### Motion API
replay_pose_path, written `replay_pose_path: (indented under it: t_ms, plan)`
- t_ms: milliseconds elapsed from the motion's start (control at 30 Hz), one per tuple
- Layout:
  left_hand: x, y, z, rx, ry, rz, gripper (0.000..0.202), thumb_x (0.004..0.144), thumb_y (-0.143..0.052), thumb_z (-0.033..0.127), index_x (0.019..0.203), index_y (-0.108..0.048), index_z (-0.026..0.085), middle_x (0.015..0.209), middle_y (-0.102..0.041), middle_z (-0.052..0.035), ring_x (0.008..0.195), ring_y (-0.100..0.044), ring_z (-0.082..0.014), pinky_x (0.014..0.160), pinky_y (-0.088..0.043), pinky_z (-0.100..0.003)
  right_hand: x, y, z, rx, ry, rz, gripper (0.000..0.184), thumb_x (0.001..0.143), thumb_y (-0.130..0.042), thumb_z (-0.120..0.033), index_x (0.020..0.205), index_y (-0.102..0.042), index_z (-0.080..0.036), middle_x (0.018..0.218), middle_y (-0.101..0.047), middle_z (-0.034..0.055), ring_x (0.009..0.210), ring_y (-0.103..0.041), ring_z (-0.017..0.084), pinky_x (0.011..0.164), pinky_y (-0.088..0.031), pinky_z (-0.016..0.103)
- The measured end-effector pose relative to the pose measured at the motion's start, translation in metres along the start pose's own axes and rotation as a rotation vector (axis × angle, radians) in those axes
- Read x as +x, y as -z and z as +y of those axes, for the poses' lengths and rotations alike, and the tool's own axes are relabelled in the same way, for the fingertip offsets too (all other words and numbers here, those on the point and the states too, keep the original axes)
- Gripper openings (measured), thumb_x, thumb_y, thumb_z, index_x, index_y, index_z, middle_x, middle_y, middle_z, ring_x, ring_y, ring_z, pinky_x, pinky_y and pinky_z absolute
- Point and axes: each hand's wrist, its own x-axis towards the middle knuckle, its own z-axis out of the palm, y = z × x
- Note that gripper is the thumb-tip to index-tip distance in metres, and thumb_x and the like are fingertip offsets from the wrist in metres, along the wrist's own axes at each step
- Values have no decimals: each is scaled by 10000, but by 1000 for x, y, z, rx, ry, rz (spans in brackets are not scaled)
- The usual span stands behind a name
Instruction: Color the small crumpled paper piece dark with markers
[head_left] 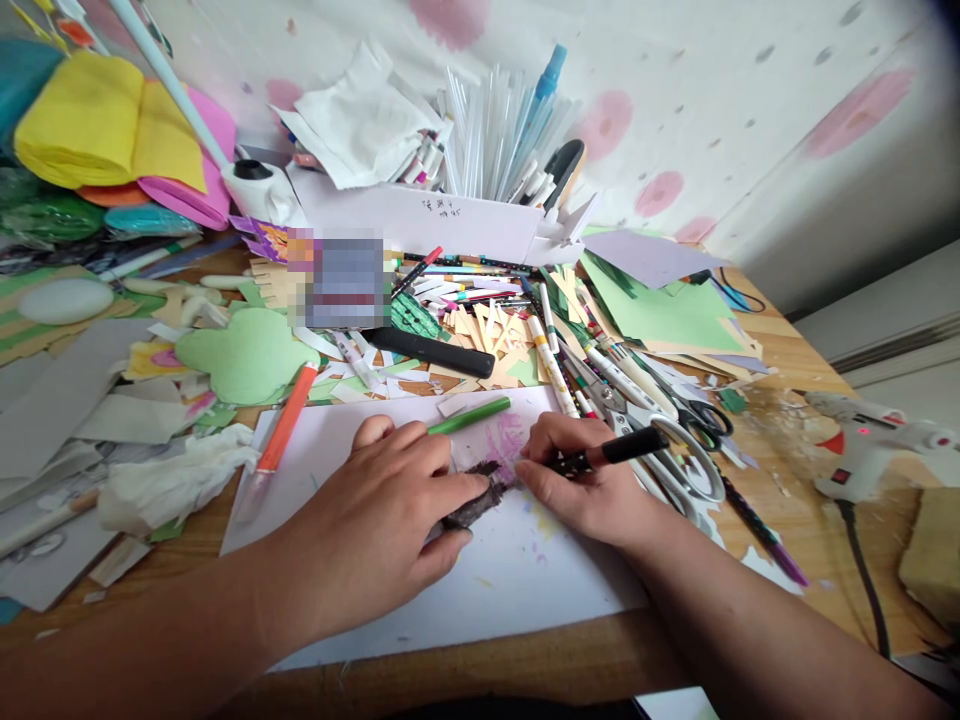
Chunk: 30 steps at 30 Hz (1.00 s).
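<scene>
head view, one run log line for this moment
left hand: pins dark piece on white sheet | right hand: holds black marker, tip at piece | nearby: green pen, glue gun

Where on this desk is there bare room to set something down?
Free: the near part of the white sheet below the left hand, gripping a dark piece, and the right hand, holding a black marker; also bare table wood between the scissors and the glue gun. Crowded: everything behind the hands, markers and paper scraps up to the white box.
</scene>
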Motion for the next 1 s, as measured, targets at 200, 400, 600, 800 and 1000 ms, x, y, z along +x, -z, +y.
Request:
replay_pose_path:
  t_ms: [200,400,600,800,1000]
  plan:
    - [1,1,1,-5,2,-11,266,813,-588,289,1064,-636,364,815,-555,-14,853,-494,-241,782,-271,-417,0,0,0,9,-1,14,213,768,-578,-190,591,-461,-196,562,-517,-12,499,-446,109,471,-334,245]
    - [0,1,1,-3,3,-15,267,813,-586,299,1068,-634,363,824,-552,-14,862,-493,-243,788,-273,-419,0,-1,1,13,-18,37,216,771,-581,-184,592,-461,-198,561,-513,-18,498,-431,105,470,-326,244]
    - [-1,0,0,2,-2,-5,276,814,-582,293,1077,-630,361,825,-554,-16,859,-492,-242,781,-273,-419,0,-2,2,30,-25,36,212,776,-583,-194,597,-469,-198,552,-494,-27,496,-424,104,466,-321,243]
    - [0,1,1,-2,-3,-3,276,807,-590,282,1067,-641,357,805,-550,-13,843,-497,-235,771,-276,-408,1,-3,2,13,-40,38,201,770,-576,-186,595,-476,-195,547,-486,-27,491,-420,104,463,-321,244]
    - [0,0,0,1,-6,5,285,802,-595,278,1071,-643,359,804,-553,-12,840,-502,-233,769,-284,-409,1,-3,2,11,-45,49,201,767,-577,-177,595,-474,-197,547,-486,-32,490,-414,101,461,-319,242]
